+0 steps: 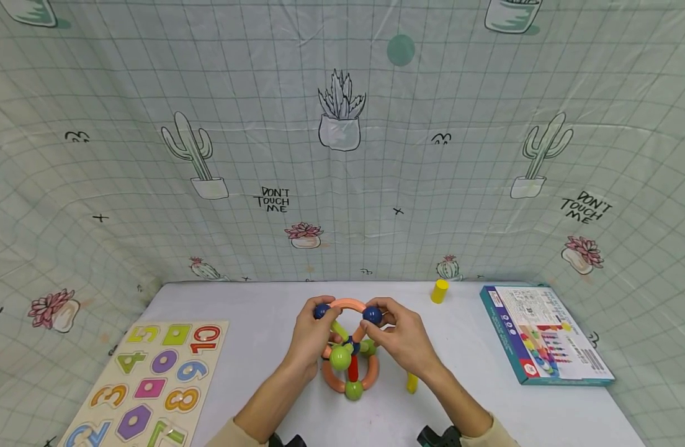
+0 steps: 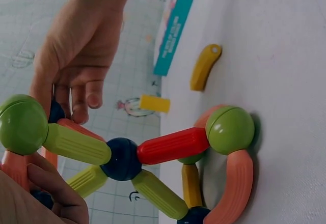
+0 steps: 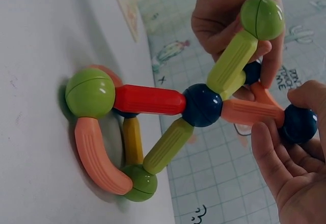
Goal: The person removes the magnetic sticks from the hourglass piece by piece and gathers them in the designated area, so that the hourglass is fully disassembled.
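Observation:
A ball-and-rod toy structure stands on the table between both hands. Its round base has curved orange rods (image 3: pixel 94 152) and green balls (image 3: pixel 90 92). From the base a red rod (image 3: pixel 153 100) rises to a central dark blue ball (image 3: pixel 202 105), where green rods (image 2: pixel 76 141) and an orange rod also meet. My left hand (image 1: pixel 309 338) grips the upper left blue ball (image 1: pixel 321 311), fingers partly hidden behind the structure. With thumb and fingers, my right hand (image 1: pixel 401 335) pinches the upper right blue ball (image 1: pixel 372 315). A curved orange rod (image 1: pixel 348 303) spans these two balls.
Right of the structure lies a yellow curved rod (image 2: pixel 205 67). Farther back stands a yellow cylinder (image 1: pixel 440 291). A flat teal-edged box (image 1: pixel 566 347) rests on the right; a number-and-shape puzzle board (image 1: pixel 144 394) occupies the left. Patterned cloth (image 1: pixel 342 186) hangs behind the table.

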